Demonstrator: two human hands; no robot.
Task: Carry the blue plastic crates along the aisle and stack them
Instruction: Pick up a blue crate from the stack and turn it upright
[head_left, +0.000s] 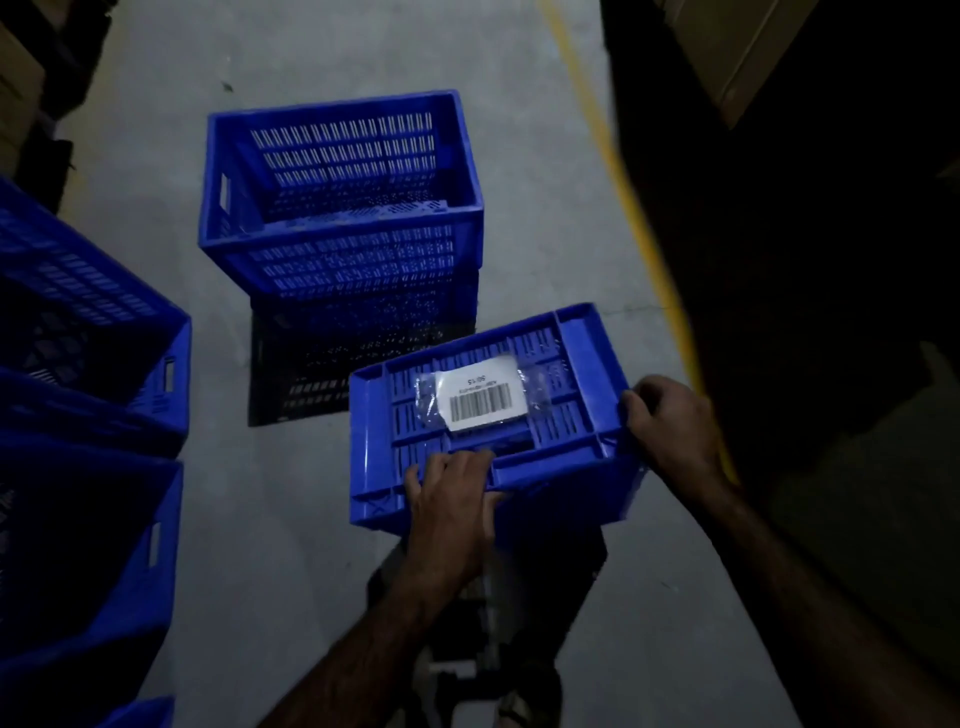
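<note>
I hold a blue plastic crate (571, 358) above the floor, tipped so one slotted side faces up, with a white barcode label (480, 397) in a clear sleeve on it. My left hand (449, 506) grips its near rim, fingers curled into a handle slot. My right hand (672, 426) grips the right corner. Ahead on the floor stands a stack of blue crates (343, 208), the top one open and empty.
More blue crates (88, 364) are stacked along the left side. Dark shelving (805, 208) with cardboard boxes lines the right, behind a yellow floor line (618, 171). Grey concrete aisle floor (530, 130) runs ahead. My feet show below the held crate.
</note>
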